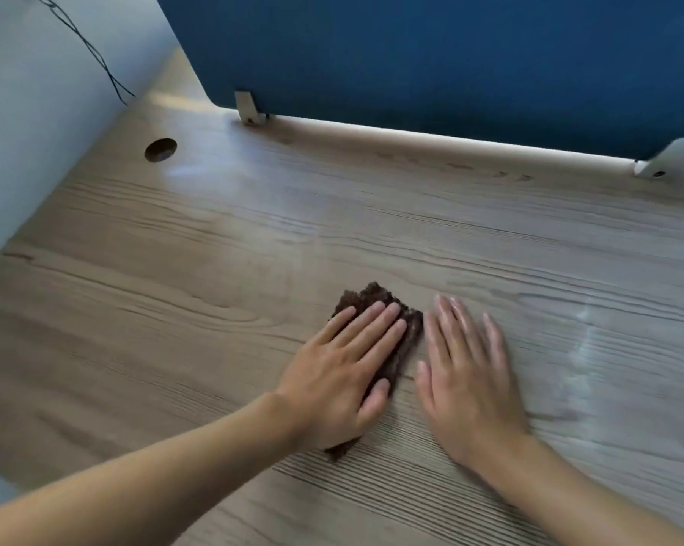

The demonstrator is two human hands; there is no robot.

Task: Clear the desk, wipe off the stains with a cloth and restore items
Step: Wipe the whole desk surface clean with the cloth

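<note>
Seen from the head camera, a person is pressing the left hand [340, 372] flat on a dark brown cloth [375, 299]. Its 4 fingers are lying straight and close together across the fabric, the thumb is resting along the cloth's right edge, and nothing is curled round it. The cloth is lying crumpled on the wood-grain desk [155, 309], showing beyond the fingertips and again in a small tuft below the heel of that hand. Just to the right, the right hand [466, 380] is lying palm-down on the bare desk, fingers straight and slightly spread, holding nothing; whether its first finger is touching the cloth's edge is impossible to tell. To the right of that hand a pale wet sheen [592, 340] is glinting on the surface. Well beyond both hands, a blue partition [411, 53] is standing along the desk's far edge on 2 pale brackets, one [247, 108] far ahead of the left hand and one [667, 157] far ahead and right of the right hand. Faint dark marks [523, 177] are showing near the partition's foot. Far ahead and left of the left hand, a round cable hole [160, 149] is opening in the desk beside a pale wall [36, 151], where a thin black cable [84, 45] is hanging.
</note>
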